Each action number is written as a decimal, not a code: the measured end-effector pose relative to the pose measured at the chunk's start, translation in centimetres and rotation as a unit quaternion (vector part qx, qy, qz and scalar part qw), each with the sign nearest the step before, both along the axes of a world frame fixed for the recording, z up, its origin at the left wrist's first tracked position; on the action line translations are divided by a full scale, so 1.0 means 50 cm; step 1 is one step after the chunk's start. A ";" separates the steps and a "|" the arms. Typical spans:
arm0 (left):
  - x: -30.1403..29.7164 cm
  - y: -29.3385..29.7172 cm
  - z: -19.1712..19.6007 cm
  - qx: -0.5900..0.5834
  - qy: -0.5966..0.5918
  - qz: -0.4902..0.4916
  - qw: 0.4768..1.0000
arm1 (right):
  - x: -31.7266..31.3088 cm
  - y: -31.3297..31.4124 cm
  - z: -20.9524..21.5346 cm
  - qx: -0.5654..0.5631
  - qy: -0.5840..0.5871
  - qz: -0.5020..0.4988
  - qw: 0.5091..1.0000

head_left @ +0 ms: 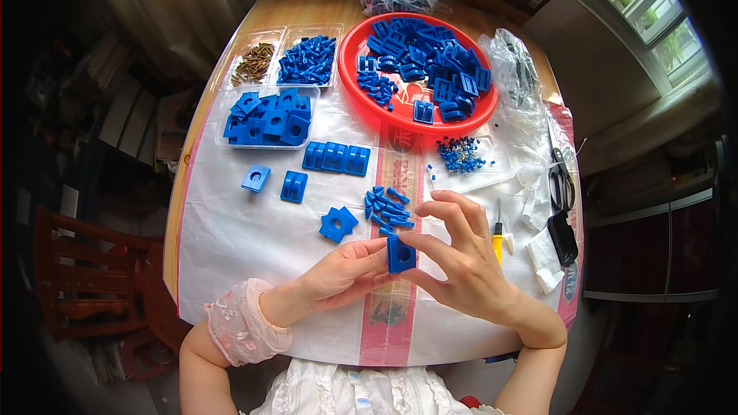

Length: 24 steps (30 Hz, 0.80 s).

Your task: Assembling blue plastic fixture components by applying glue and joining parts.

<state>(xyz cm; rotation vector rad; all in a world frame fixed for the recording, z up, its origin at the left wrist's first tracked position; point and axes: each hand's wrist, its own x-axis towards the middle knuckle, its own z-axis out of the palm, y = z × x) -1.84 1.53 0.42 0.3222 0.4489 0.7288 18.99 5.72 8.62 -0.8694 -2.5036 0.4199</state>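
Observation:
A blue square plastic piece with a round hole point(394, 259) is held up over the near middle of the table. My left hand point(347, 270) grips its left side between thumb and fingers. From the right, my right hand point(464, 263) has its thumb and index finger on the same piece, with the other fingers raised and curved. Just beyond lies a loose pile of small blue wedge-shaped pieces point(387, 210). A few blue square pieces with holes point(337, 224) lie stacked askew beyond my left hand.
A red round tray point(350, 100) of blue parts stands at the back. Clear boxes hold brass-coloured pins point(254, 64), blue wedges point(307, 61) and blue squares point(270, 119). Joined blue blocks point(336, 158) lie mid-table. Small beads point(463, 155), a yellow-handled screwdriver point(497, 246) and black scissors point(562, 184) are to the right.

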 end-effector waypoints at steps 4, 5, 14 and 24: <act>-0.001 0.000 0.002 -0.005 0.001 -0.002 1.000 | 0.000 0.000 0.000 -0.002 0.000 0.001 1.000; -0.001 -0.001 0.001 -0.004 -0.001 -0.001 1.000 | 0.000 -0.001 -0.001 -0.004 -0.007 -0.001 1.000; 0.000 -0.001 -0.002 -0.006 0.000 0.003 1.000 | 0.000 0.000 -0.001 -0.005 -0.003 0.005 1.000; 0.001 0.000 -0.003 -0.006 -0.002 -0.003 1.000 | 0.001 -0.001 0.001 -0.005 -0.003 0.003 1.000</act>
